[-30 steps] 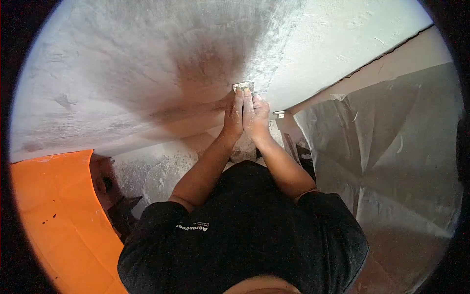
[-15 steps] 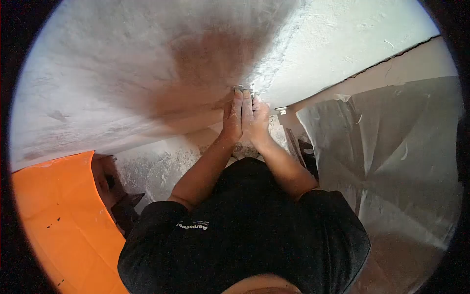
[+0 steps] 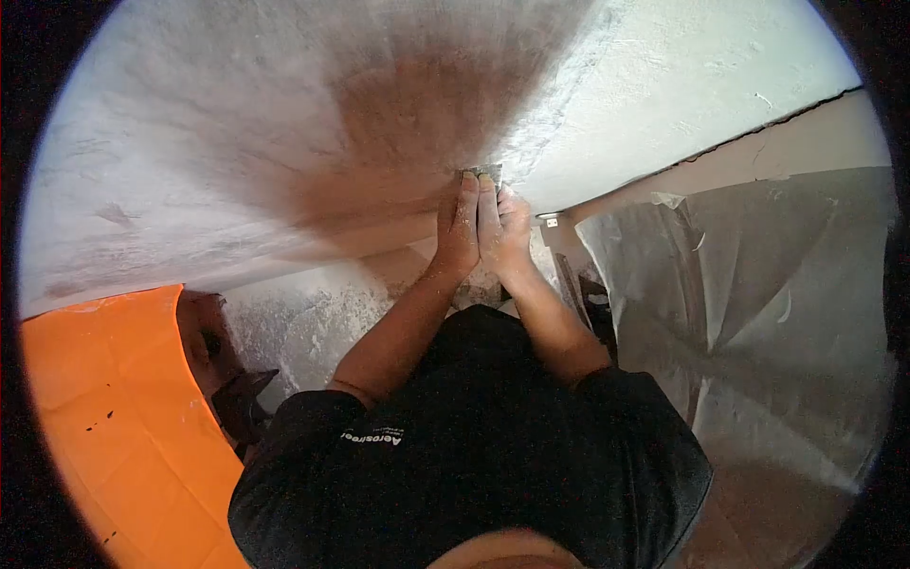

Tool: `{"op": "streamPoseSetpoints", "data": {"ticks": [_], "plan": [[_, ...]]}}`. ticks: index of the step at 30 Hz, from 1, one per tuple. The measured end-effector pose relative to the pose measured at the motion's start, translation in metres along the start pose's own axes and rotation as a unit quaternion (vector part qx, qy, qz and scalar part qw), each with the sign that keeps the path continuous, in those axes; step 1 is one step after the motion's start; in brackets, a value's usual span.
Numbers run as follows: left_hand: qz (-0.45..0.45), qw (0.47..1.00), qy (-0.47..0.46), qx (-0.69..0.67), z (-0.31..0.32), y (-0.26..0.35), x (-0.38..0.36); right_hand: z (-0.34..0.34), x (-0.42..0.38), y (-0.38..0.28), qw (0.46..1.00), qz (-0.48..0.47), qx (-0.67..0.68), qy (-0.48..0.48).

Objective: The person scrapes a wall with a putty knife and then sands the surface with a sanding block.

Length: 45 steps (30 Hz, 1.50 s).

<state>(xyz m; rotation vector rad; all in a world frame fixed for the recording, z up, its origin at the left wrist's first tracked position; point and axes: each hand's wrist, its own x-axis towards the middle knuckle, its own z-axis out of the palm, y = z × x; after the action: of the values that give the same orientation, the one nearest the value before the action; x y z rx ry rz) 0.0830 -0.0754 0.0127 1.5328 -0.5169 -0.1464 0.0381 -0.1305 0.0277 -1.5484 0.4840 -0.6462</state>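
Observation:
Both hands are side by side against the pale plastered wall [image 3: 237, 114], near the middle of the view. My left hand [image 3: 460, 223] points upward, its fingertips pressed on a thin, flat tool [image 3: 495, 171] at the wall surface. Beside it, my right hand [image 3: 506, 226] has its fingers curled round the same tool. Only a small edge of the tool shows past the fingers, so its full shape is hidden. White dust covers the fingers of both hands.
An orange sheet [image 3: 114, 398] hangs at the lower left, with dark objects beside it. A wrinkled grey sheet [image 3: 758, 313] covers the right side. A dark crack [image 3: 739, 142] runs along the wall's edge at the upper right. Below lies a dusty, stained surface [image 3: 294, 313].
Both hands have moved slightly to the right along the wall, still together on the tool. The view has shifted a little.

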Motion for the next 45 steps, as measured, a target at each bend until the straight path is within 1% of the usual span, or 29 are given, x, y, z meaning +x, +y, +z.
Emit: {"op": "streamPoseSetpoints", "data": {"ticks": [1,3,4,5,6,7,9,10,12,13,15,16,18,19,21,26,28,30,32,34,35,36,37,39,40,41,42,43,45], "plan": [[0.000,1.000,0.001,-0.001,0.002,0.005,0.005,-0.002,0.002,-0.007,1.000,-0.008,-0.013,0.005],[-0.118,0.983,-0.015,-0.140,0.002,0.020,0.006,-0.004,0.002,-0.019,1.000,-0.003,0.009,-0.001],[-0.117,0.983,-0.016,-0.141,0.003,0.021,0.003,-0.004,0.004,-0.024,0.999,-0.007,0.032,-0.008],[-0.078,0.992,-0.006,-0.098,0.005,0.021,0.002,-0.002,0.006,-0.028,0.999,-0.015,0.033,-0.007],[-0.040,0.998,0.006,-0.055,0.006,0.019,0.002,0.000,0.006,-0.032,0.999,-0.027,0.041,0.013],[-0.037,0.998,0.004,-0.055,0.006,0.011,0.003,0.000,0.003,-0.034,0.998,-0.036,0.049,0.032],[-0.066,0.984,-0.038,-0.159,0.003,0.007,0.009,-0.001,0.003,-0.030,0.998,-0.027,0.054,0.021],[-0.068,0.984,-0.040,-0.159,0.001,0.012,0.006,-0.003,0.002,-0.027,0.998,-0.015,0.057,0.007],[-0.181,0.979,-0.096,0.017,-0.003,0.028,0.000,-0.007,-0.003,-0.025,1.000,0.000,0.024,0.007],[-0.178,0.979,-0.097,0.016,-0.001,0.021,-0.002,-0.008,-0.003,-0.026,1.000,0.008,-0.007,0.004],[-0.109,0.986,-0.048,-0.116,0.001,0.009,-0.001,-0.005,-0.007,-0.017,1.000,0.001,-0.006,0.016],[-0.108,0.986,-0.047,-0.115,-0.002,0.012,-0.003,-0.003,-0.010,-0.010,1.000,0.000,-0.006,0.029],[-0.218,0.970,-0.077,-0.074,-0.007,0.022,-0.013,0.000,-0.015,0.002,1.000,0.008,0.016,0.024],[-0.221,0.970,-0.076,-0.075,-0.006,0.022,-0.017,0.000,-0.016,0.007,0.999,0.016,0.037,0.021],[-0.179,0.984,-0.019,-0.016,-0.004,0.020,-0.021,-0.001,-0.017,0.012,0.999,0.030,0.039,0.024],[-0.170,0.985,-0.016,-0.025,0.000,0.019,-0.020,-0.001,-0.014,0.016,0.998,0.026,0.054,0.024],[-0.155,0.988,-0.006,-0.020,0.000,0.019,-0.017,-0.001,-0.012,0.015,0.997,0.054,0.033,0.033],[-0.070,0.996,-0.051,0.000,-0.003,0.010,-0.016,-0.002,-0.013,0.007,0.997,0.046,0.045,0.029],[-0.077,0.996,-0.044,0.015,-0.003,-0.007,-0.011,-0.001,-0.012,0.007,0.997,0.041,0.057,0.025],[-0.086,0.995,-0.037,0.029,-0.002,-0.031,-0.014,0.000,-0.010,0.016,0.997,-0.001,0.074,0.033],[-0.022,0.993,-0.019,0.115,-0.002,-0.045,-0.017,-0.001,-0.008,0.018,0.997,-0.002,0.075,0.032],[0.042,0.979,0.000,0.200,-0.001,-0.044,-0.017,-0.003,-0.007,0.019,0.999,0.008,0.025,0.032],[0.042,0.978,0.002,0.202,-0.001,-0.043,-0.015,-0.004,-0.005,0.019,0.999,0.018,-0.025,0.030],[-0.077,0.994,-0.054,0.062,-0.001,-0.034,-0.011,-0.003,-0.005,0.017,0.999,0.009,-0.023,0.037],[-0.077,0.994,-0.053,0.063,-0.002,-0.028,-0.011,-0.003,-0.004,0.016,0.999,0.002,-0.022,0.046],[-0.101,0.988,-0.093,0.071,-0.004,-0.022,-0.012,-0.004,-0.003,0.017,0.999,0.002,-0.022,0.045],[-0.125,0.980,-0.133,0.079,-0.004,-0.020,-0.012,-0.005,-0.001,0.018,0.998,-0.027,-0.032,0.046],[-0.127,0.980,-0.132,0.079,-0.003,-0.029,-0.013,-0.006,-0.001,0.018,0.997,-0.055,-0.042,0.047],[0.029,0.965,-0.117,0.234,-0.002,-0.049,-0.018,-0.009,0.000,0.012,0.996,-0.053,-0.059,0.044]]}}
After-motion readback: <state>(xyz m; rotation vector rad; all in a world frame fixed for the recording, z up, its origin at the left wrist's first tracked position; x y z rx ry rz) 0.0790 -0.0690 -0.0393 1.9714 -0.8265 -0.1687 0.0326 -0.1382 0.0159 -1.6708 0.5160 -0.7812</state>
